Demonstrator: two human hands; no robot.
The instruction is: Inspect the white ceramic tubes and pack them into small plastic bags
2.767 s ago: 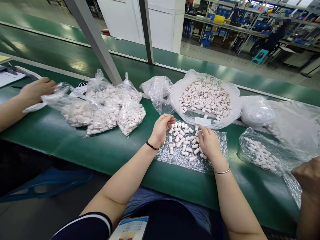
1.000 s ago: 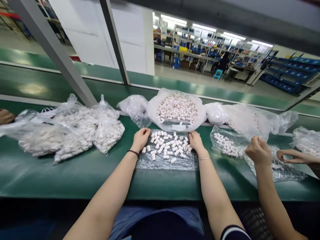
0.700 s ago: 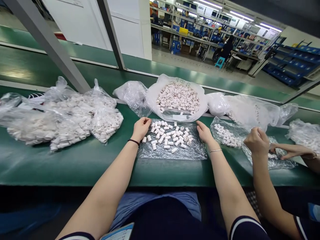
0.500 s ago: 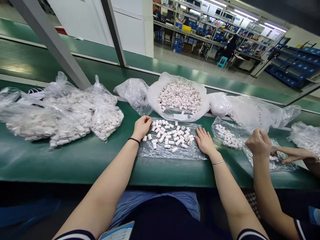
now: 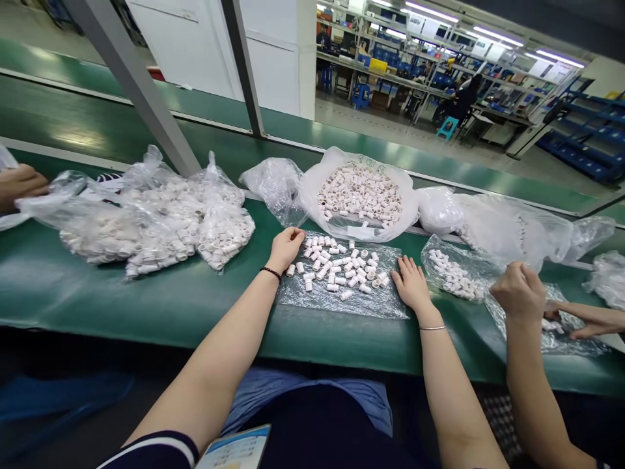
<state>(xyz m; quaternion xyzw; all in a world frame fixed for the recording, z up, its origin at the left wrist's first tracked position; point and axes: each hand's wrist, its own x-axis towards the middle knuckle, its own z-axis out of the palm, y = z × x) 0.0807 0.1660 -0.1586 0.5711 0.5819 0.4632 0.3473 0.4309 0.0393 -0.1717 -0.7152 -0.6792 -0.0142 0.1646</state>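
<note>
White tubular fittings (image 5: pixel 336 264) lie spread on a flat clear plastic bag (image 5: pixel 312 298) in front of me. At the bag's upper left corner, my left hand (image 5: pixel 286 247) is closed, with its fingertips pinched on the bag's edge. My right hand (image 5: pixel 411 281) rests on the right edge of the bag, fingers spread and holding nothing. Just behind, a large open white bag (image 5: pixel 409 218) holds a heap of the same kind of fittings.
Filled clear bags (image 5: pixel 163 225) sit to the left. A person's hand (image 5: pixel 22 185) touches plastic at the far left. At right, another person's fist (image 5: pixel 520 291) and hand (image 5: pixel 588 318) are over a clear bag; more fittings (image 5: pixel 454 275) lie beside them. A grey post (image 5: pixel 131 85) rises behind.
The view has shifted left, so most things appear further right. Another person's hand has come into view at the far left with plastic. My two hands keep their places at the bag.
</note>
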